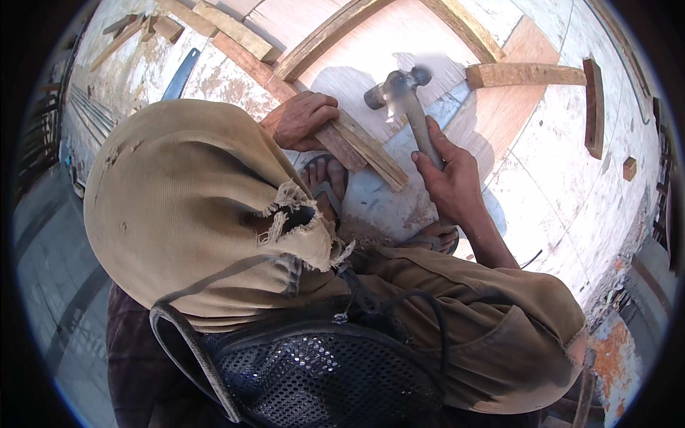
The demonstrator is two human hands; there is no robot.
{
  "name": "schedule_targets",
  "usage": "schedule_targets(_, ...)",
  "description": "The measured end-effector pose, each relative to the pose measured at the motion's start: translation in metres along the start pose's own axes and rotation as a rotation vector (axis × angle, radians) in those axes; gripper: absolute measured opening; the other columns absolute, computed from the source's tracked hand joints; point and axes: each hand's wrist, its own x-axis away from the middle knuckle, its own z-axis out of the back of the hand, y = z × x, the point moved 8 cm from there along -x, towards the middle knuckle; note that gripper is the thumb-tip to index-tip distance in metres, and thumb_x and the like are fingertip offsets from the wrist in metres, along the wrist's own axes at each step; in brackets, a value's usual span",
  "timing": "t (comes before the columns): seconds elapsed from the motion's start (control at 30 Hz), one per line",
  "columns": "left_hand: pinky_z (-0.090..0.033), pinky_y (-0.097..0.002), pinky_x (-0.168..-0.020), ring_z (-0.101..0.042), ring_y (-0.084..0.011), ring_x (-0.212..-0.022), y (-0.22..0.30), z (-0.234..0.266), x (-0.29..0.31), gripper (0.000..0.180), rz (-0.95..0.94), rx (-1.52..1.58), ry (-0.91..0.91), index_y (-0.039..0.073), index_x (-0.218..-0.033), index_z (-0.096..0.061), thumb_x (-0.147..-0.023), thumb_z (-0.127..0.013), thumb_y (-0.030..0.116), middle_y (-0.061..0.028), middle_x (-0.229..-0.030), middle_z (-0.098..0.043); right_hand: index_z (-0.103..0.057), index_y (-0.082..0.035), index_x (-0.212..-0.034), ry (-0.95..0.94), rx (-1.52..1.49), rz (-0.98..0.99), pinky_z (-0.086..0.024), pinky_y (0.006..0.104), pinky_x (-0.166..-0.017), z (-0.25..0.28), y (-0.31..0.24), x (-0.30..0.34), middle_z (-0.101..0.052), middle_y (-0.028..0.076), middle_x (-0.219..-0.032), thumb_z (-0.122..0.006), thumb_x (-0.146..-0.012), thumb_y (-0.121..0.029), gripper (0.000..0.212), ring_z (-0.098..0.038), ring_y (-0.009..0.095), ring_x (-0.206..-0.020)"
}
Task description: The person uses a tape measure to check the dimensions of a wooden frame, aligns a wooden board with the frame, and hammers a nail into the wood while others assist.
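My right hand (457, 175) is closed round the handle of a hammer (419, 125). Its metal head points away from me, partly blurred, over pale boards. My left hand (303, 118), fingers curled, grips a wooden batten (341, 148) in front of my knee. A second, lighter wood strip (374, 153) lies along that batten, its near end sticking out past it. The hammer head is apart from both pieces. Whether a nail is in the wood, I cannot tell.
Wooden frame pieces (335, 34) lie beyond my hands, and a T-shaped wooden piece (528, 75) lies at the right. A blue handsaw blade (181, 74) and wood offcuts (168, 28) are at the far left. A small wood block (629, 169) sits far right. My sandalled feet (325, 178) are close to the battens.
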Motion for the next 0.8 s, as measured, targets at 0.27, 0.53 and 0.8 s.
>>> schedule_targets(0.27,-0.053,-0.0467,-0.09,-0.064,-0.0392,-0.107,0.002,-0.004,0.008,0.068,-0.029,-0.025,-0.047,0.006,-0.126,-0.056,-0.073,-0.092,0.03,-0.0162,-0.121,-0.061,-0.055,0.001,-0.152,-0.034,-0.089,-0.098,-0.054,0.0373,-0.098,0.018,-0.009,-0.006,-0.075,0.028,-0.122,-0.072,-0.096,-0.016,0.061,-0.073,0.03,-0.114)
schedule_targets(0.53,-0.053,-0.0469,-0.09,-0.063,-0.039,-0.106,0.0,-0.012,-0.006,0.069,-0.054,0.017,-0.028,0.005,-0.126,-0.057,-0.072,-0.093,0.029,-0.0163,-0.122,-0.061,-0.05,0.003,-0.154,0.032,-0.032,-0.01,-0.056,0.0398,-0.09,-0.003,0.0,0.011,-0.076,0.029,-0.105,-0.069,-0.097,-0.016,0.063,-0.076,0.03,-0.099)
schedule_targets(0.8,-0.053,-0.0476,-0.089,-0.063,-0.0397,-0.105,0.003,-0.009,-0.003,0.069,-0.034,0.007,-0.025,0.006,-0.125,-0.057,-0.07,-0.093,0.027,-0.0162,-0.121,-0.061,-0.055,-0.002,-0.152,-0.025,-0.09,-0.106,-0.054,0.0387,-0.1,0.021,-0.015,-0.007,-0.074,0.028,-0.124,-0.071,-0.096,-0.018,0.061,-0.073,0.032,-0.115)
